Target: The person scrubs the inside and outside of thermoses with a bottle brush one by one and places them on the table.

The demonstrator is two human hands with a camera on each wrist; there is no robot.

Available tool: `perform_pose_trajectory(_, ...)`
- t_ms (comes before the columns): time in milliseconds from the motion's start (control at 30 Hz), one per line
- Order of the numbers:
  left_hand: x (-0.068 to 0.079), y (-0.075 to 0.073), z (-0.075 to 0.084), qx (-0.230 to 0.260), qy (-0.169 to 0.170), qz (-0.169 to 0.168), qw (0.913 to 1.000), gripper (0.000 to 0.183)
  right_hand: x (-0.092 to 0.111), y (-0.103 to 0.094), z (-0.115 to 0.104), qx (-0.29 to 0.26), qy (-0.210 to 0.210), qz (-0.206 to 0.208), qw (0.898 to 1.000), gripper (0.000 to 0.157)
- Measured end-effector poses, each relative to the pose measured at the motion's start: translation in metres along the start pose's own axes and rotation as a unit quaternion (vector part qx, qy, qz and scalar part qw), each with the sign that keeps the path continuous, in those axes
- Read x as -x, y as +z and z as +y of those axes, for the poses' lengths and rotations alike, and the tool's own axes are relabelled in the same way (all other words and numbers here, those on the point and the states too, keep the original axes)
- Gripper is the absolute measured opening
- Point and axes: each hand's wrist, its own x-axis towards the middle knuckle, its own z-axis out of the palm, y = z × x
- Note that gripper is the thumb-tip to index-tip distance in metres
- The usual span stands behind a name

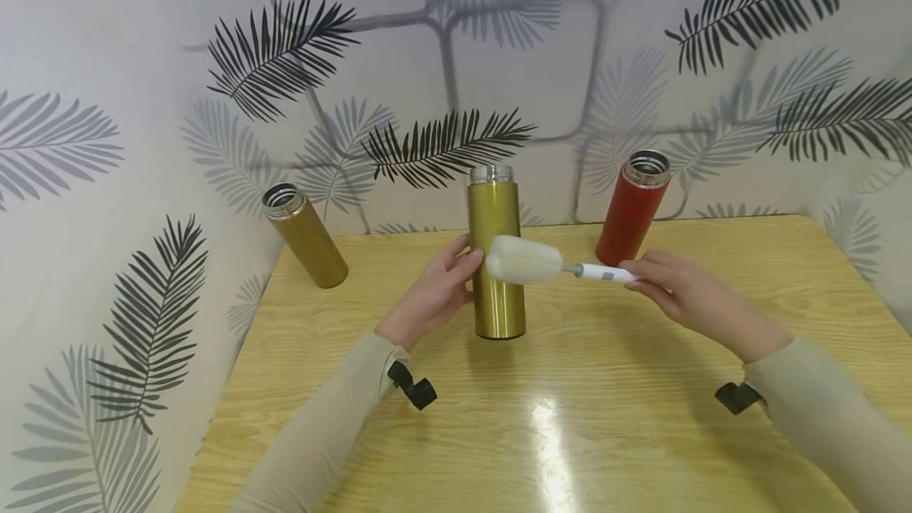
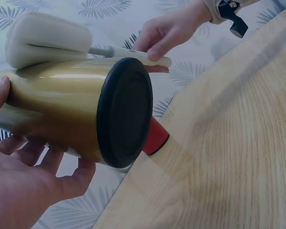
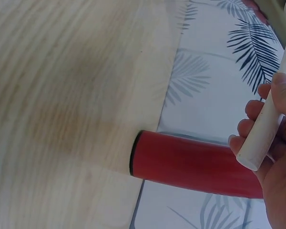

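Gold bottle (image 1: 500,305) is above the tabletop (image 1: 442,434), held in your left grip (image 1: 440,285). Your right grip (image 1: 673,289) holds the brush (image 1: 537,261) just beside it.

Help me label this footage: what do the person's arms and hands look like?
The left sleeve and right sleeve are long, plain and pale beige. A small black fitting juts out at each wrist. The left hand and right hand are bare, without gloves.
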Motion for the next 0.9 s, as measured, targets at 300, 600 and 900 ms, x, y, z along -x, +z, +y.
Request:
perform_pose_trajectory(300,0.0,-0.003,0.009,0.03,0.024,0.042,0.9984,0.049,0.01,0.002,-0.012,0.001,0.005,-0.058,0.998,0.059)
perform_pose_trajectory(600,0.0,-0.004,0.012,0.029,0.031,0.049,0.9979,0.044,0.014,0.003,-0.014,0.019,-0.012,-0.047,0.999,0.06)
perform_pose_trajectory(900,0.002,-0.004,0.005,0.015,0.034,0.011,0.9992,0.051,0.008,-0.002,-0.009,0.038,-0.009,-0.005,0.999,0.058)
